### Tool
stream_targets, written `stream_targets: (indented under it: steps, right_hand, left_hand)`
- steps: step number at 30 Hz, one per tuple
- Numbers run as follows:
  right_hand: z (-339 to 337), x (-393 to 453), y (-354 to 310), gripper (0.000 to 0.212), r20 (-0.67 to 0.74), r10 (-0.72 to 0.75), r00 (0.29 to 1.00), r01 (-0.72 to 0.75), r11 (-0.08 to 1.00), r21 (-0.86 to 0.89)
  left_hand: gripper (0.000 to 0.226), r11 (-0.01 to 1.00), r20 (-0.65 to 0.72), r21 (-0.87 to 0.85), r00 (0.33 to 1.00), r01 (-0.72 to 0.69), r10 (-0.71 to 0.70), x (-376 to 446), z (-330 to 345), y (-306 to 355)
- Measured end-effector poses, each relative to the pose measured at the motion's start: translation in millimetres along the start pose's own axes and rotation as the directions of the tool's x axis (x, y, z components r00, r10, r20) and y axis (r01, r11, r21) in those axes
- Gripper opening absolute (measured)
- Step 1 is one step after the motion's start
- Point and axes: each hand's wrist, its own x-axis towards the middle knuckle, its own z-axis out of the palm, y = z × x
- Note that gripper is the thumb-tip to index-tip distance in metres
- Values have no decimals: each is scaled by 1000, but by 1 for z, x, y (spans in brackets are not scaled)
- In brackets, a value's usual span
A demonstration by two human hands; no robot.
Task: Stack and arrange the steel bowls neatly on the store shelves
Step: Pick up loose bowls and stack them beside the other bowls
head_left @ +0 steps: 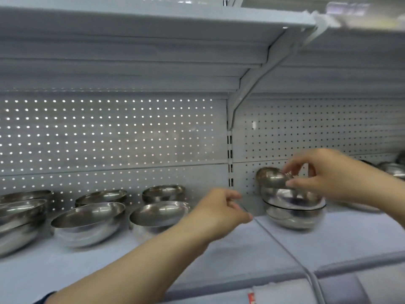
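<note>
Nearest to me, my left forearm reaches up from the lower edge, and my left hand (221,210) hangs above the pale grey metal shelf (252,249) with its fingers (233,195) loosely curled, holding nothing and touching nothing. Further in, my right hand (326,174) pinches the rim of a small shiny steel bowl (271,177) between thumb and fingertips, holding it tilted on its side just above a stack of larger steel bowls (293,211) that stands on the right section of the shelf, close to the perforated grey back panel (306,132). Whether the small bowl touches the stack, I cannot tell; motion blur smears that spot. Left of the upright post, four piles of wide steel bowls (92,220) sit in two rows on the shelf, and a fifth at the far left is cut off by the frame. More steel bowls (392,168) peek out behind my right wrist, mostly hidden.
</note>
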Motion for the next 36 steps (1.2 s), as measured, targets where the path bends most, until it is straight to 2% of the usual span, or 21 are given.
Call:
stream_targets:
  steps: [3,5,10,13,16,21,24,30,36]
  right_hand:
    - [0,-8,26,13,129,19,991,-10,997,-70]
    - [3,-12,36,12,172,18,985,-10,999,-46]
    - [18,-14,48,8,208,20,978,-10,999,-47]
    - [29,-13,51,13,196,3,981,18,994,-103]
    - [34,-13,53,12,169,-42,985,68,986,-152]
    - [37,-15,55,15,164,-94,982,122,978,-168]
    - [33,-17,65,9,144,-108,984,118,991,-65]
    - [46,-23,96,34,179,-31,983,24,999,38]
    - [63,6,84,30,149,-76,986,56,989,134]
  left_hand:
    - [51,990,124,135,991,26,-43,34,37,7]
    - [44,978,193,207,980,15,-55,50,53,10]
    - [44,997,280,65,958,43,-60,73,71,-2]
    - [49,998,264,-21,964,51,-43,79,76,-15]
    - [40,996,226,-79,974,28,-9,83,83,-24]
    - [40,992,167,-125,985,-18,39,85,89,-31]
    - [40,993,148,-112,987,-38,54,87,90,-33]
    - [40,993,121,-111,991,-50,64,87,95,-36]
    - [55,993,-42,-105,997,61,-66,96,82,-34]
